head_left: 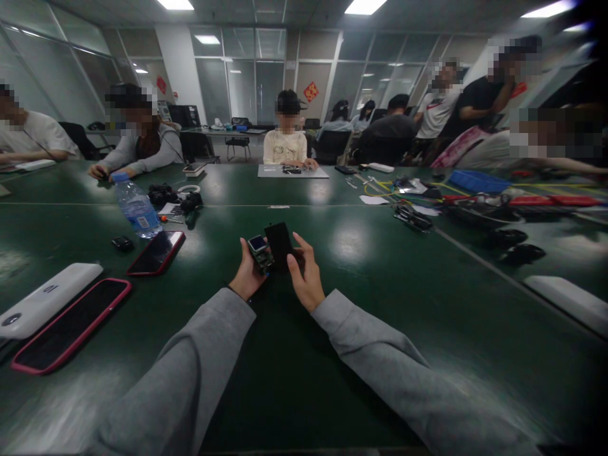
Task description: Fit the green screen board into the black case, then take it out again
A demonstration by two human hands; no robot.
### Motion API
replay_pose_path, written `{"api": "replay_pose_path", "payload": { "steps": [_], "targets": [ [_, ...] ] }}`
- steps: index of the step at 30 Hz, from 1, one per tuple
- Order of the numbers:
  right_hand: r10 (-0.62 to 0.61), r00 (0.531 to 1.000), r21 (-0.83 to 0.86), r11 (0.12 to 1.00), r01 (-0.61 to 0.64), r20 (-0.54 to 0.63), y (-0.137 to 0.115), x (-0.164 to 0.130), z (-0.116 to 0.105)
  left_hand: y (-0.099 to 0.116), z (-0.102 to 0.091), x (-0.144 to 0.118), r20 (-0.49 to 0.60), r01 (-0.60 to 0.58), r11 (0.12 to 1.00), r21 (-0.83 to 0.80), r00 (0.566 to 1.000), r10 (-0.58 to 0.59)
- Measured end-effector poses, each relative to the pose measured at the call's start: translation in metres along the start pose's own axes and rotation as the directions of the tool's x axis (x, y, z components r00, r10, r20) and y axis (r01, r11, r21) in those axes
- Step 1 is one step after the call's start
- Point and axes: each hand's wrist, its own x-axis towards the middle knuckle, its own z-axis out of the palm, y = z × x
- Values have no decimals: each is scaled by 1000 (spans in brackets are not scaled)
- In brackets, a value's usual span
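My left hand [247,272] is closed around a small circuit board [261,252] that carries a little square screen. Close beside it, a flat black rectangular panel [278,244] is gripped in my right hand [306,272], thumb on its near face and fingers behind its right side. The panel stands tilted, and its left edge overlaps or touches the board; which of the two I cannot tell. Both hands are above the green table [304,354], near its middle. The back of the panel and the fingertips under the board are hidden.
On the left are a water bottle [137,206], two red-cased phones [156,253] and a white power bank [52,297]. Cables, a blue tray [479,182] and a white device [570,301] lie to the right. People sit around the table; a person opposite has a board [270,171].
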Motion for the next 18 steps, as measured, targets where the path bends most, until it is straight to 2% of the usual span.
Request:
{"api": "replay_pose_path", "payload": {
  "steps": [3,9,15,18],
  "targets": [
    [89,995,120,988,-93,39,9,5,0,2,1,0,9,-14,999,-51,1000,14],
    [151,987,253,954,-160,55,30,12,2,4,4,-4,53,14,997,-69,999,-10],
    [221,972,305,923,-235,81,54,19,0,3,3,-3,42,25,997,-70,999,-22],
    [294,952,322,896,-305,83,63,21,-1,3,5,-3,41,13,998,-54,999,-11]
  ]
}}
